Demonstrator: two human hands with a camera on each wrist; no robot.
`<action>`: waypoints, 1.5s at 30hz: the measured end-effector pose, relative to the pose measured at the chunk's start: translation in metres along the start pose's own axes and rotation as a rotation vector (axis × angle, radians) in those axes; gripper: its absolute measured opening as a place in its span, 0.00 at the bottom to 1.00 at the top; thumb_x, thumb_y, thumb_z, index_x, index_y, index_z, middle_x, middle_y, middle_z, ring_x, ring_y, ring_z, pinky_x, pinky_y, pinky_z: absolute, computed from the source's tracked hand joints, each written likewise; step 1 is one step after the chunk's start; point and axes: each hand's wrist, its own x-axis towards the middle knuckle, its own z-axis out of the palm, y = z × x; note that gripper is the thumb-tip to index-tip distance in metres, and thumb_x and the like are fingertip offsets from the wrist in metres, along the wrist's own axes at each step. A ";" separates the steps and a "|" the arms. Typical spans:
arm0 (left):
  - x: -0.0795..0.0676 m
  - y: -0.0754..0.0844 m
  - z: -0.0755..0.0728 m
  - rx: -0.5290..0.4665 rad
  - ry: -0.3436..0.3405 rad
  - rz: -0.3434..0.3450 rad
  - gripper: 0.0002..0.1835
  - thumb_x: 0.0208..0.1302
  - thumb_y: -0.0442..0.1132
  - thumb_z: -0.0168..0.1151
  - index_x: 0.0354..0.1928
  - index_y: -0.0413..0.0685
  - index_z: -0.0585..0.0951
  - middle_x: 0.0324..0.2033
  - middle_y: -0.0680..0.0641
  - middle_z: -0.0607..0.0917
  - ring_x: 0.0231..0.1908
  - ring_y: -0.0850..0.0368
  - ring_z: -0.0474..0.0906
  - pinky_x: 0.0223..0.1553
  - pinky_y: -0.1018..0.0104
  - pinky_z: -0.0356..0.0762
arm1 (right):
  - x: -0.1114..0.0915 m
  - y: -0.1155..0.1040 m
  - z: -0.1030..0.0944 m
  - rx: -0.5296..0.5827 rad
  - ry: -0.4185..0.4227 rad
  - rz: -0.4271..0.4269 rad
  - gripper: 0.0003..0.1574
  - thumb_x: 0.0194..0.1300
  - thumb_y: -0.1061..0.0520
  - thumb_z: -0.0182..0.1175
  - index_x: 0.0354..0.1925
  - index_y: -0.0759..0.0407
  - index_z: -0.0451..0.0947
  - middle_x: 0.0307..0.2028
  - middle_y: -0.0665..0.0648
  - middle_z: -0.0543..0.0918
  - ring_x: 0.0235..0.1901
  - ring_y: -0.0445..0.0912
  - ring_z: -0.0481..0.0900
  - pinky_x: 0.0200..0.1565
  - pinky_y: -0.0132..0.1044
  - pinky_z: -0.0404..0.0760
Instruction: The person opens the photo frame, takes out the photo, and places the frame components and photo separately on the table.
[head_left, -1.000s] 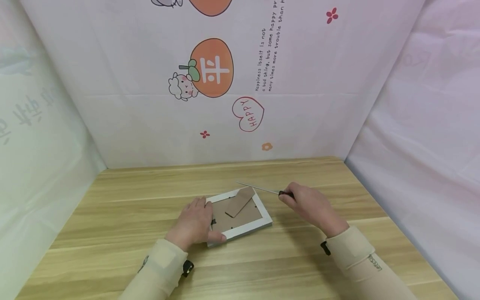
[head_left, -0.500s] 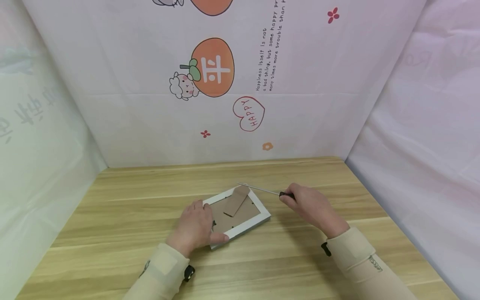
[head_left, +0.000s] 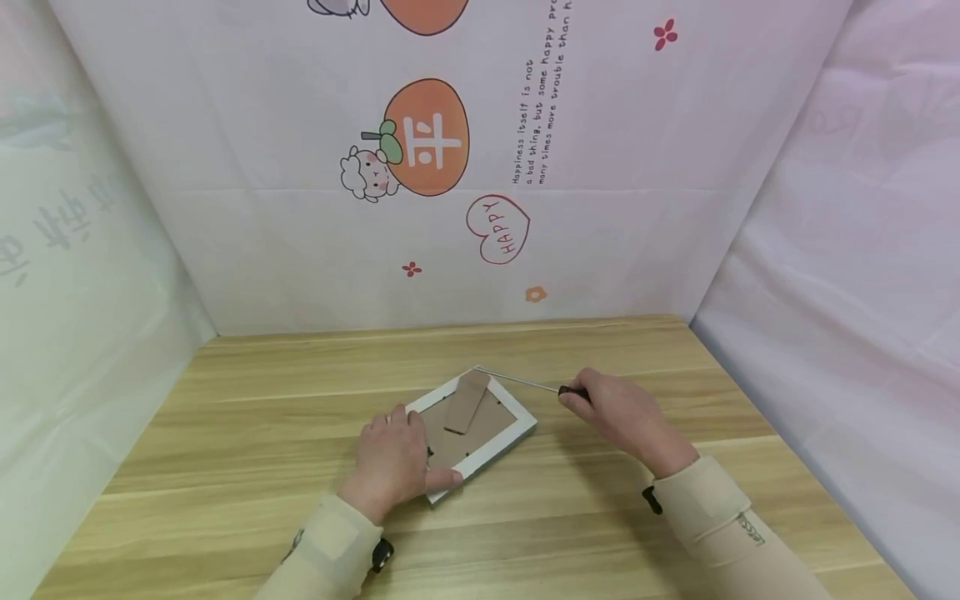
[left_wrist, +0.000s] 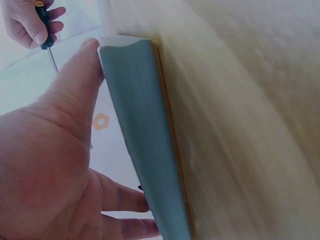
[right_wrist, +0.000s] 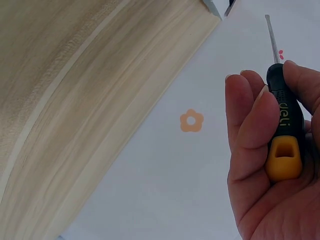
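Observation:
A white picture frame (head_left: 495,444) lies back side up on the table, its brown backing board (head_left: 487,423) carrying a folded-down stand leg (head_left: 463,407) and small dark tabs round the edge. My left hand (head_left: 393,457) grips its left end, thumb at the near side and fingers over the far side. From the left wrist view, the grey-blue side of the frame (left_wrist: 142,120) runs between thumb and fingers. My right hand (head_left: 621,412) holds a screwdriver (right_wrist: 286,117) with a dark and yellow handle. Its thin metal shaft (head_left: 521,382) points left, the tip over the frame's far corner.
The wood-grain table (head_left: 247,442) stretches around both hands. Behind it hangs a white printed cloth (head_left: 300,250) with cartoon fruit, and plain white cloth (head_left: 840,275) closes off the right side.
The left hand has turned the picture frame anticlockwise, its far corner swinging left towards the screwdriver tip. My right hand and the screwdriver have stayed almost in place.

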 end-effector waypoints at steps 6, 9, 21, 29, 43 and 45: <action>-0.002 0.006 -0.004 0.030 -0.048 -0.039 0.62 0.43 0.85 0.65 0.57 0.29 0.79 0.53 0.32 0.81 0.48 0.37 0.80 0.54 0.44 0.80 | -0.001 0.000 0.000 0.011 -0.005 0.000 0.14 0.77 0.46 0.60 0.42 0.54 0.81 0.26 0.48 0.77 0.24 0.42 0.70 0.28 0.36 0.71; -0.004 0.009 -0.006 0.046 -0.063 -0.055 0.63 0.44 0.86 0.63 0.58 0.28 0.79 0.57 0.30 0.81 0.49 0.36 0.81 0.54 0.43 0.80 | -0.002 0.000 0.001 0.013 -0.004 -0.002 0.14 0.77 0.45 0.60 0.42 0.54 0.81 0.27 0.48 0.77 0.24 0.42 0.70 0.28 0.36 0.71; -0.009 0.017 -0.008 0.046 -0.078 -0.105 0.59 0.41 0.85 0.67 0.50 0.30 0.82 0.46 0.34 0.83 0.39 0.39 0.79 0.40 0.45 0.82 | -0.003 0.000 0.001 0.012 -0.004 0.003 0.14 0.77 0.45 0.60 0.42 0.53 0.80 0.28 0.47 0.78 0.26 0.42 0.71 0.29 0.37 0.71; -0.014 0.018 -0.011 0.047 -0.097 -0.093 0.56 0.38 0.85 0.67 0.41 0.32 0.83 0.34 0.38 0.79 0.33 0.42 0.76 0.38 0.46 0.81 | -0.005 0.000 0.002 0.005 -0.011 0.010 0.14 0.77 0.44 0.59 0.42 0.53 0.80 0.28 0.47 0.77 0.26 0.43 0.71 0.29 0.37 0.70; -0.021 0.021 -0.018 0.068 -0.100 -0.056 0.48 0.42 0.81 0.71 0.31 0.35 0.79 0.25 0.43 0.75 0.28 0.47 0.72 0.33 0.53 0.77 | -0.004 0.001 0.003 -0.005 -0.011 -0.002 0.14 0.77 0.45 0.60 0.42 0.54 0.80 0.27 0.47 0.77 0.25 0.42 0.70 0.28 0.36 0.69; -0.022 0.021 -0.019 0.066 -0.098 -0.059 0.46 0.44 0.79 0.72 0.29 0.36 0.78 0.24 0.43 0.75 0.27 0.48 0.72 0.31 0.54 0.76 | -0.004 0.001 0.004 -0.010 -0.009 -0.004 0.14 0.77 0.45 0.60 0.42 0.54 0.80 0.27 0.47 0.77 0.26 0.42 0.70 0.28 0.36 0.69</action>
